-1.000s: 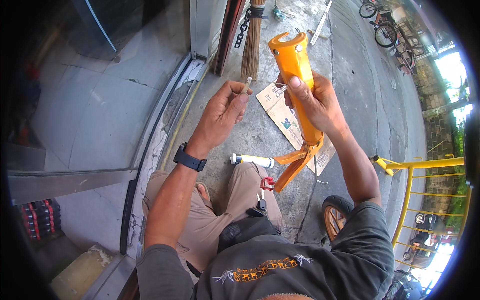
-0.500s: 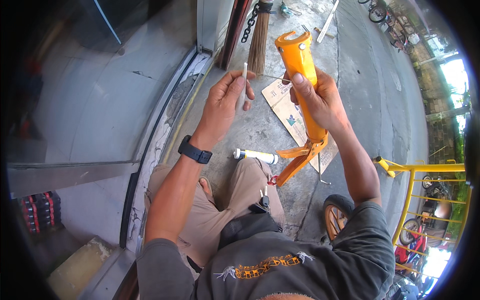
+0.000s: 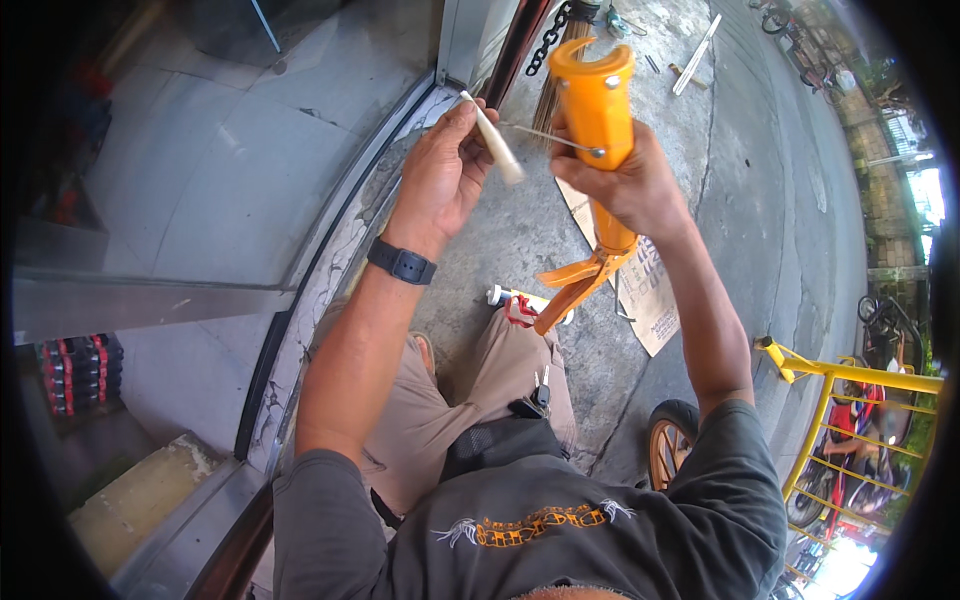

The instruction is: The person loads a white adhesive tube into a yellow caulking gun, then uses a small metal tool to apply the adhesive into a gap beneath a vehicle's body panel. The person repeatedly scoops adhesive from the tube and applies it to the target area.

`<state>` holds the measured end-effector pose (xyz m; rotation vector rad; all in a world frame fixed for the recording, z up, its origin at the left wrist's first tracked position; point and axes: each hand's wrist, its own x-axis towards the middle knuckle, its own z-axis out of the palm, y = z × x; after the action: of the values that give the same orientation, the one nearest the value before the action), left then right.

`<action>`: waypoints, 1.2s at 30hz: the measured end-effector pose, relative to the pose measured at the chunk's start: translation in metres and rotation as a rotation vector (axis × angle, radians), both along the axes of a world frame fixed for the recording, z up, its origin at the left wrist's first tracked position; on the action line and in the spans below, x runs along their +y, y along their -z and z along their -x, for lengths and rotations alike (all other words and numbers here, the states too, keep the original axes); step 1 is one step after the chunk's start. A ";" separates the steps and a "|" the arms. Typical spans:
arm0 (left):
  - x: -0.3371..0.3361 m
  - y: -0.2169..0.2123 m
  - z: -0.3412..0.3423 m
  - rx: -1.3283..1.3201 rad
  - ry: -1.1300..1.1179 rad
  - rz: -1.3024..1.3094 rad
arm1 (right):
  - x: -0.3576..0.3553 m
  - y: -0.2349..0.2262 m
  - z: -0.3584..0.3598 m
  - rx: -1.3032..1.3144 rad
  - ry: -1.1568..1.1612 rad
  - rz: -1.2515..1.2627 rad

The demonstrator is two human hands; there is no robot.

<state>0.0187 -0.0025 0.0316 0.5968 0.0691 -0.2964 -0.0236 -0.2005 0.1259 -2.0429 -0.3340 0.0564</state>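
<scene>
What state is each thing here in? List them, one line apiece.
White nozzle: tilted, pinched in the left hand
Orange caulking gun: gripped in the right hand, levers spread apart
Metal pin: jutting sideways from the gun
Cartridge: lying on the ground, partly hidden
Cardboard: lying flat, partly hidden
Keys: lying against the trousers
Dark watch: strapped on

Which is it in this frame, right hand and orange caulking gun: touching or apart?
Touching. The head view shows the right hand wrapped around the orange caulking gun, covering part of its barrel.
</scene>
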 end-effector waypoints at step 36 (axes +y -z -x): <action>-0.014 -0.001 0.005 -0.075 -0.102 0.219 | 0.007 0.003 0.001 0.073 0.122 -0.106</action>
<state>0.0133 -0.0170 0.0327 0.3853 -0.0051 -0.1799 -0.0242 -0.1938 0.1225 -1.9468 -0.1628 0.0370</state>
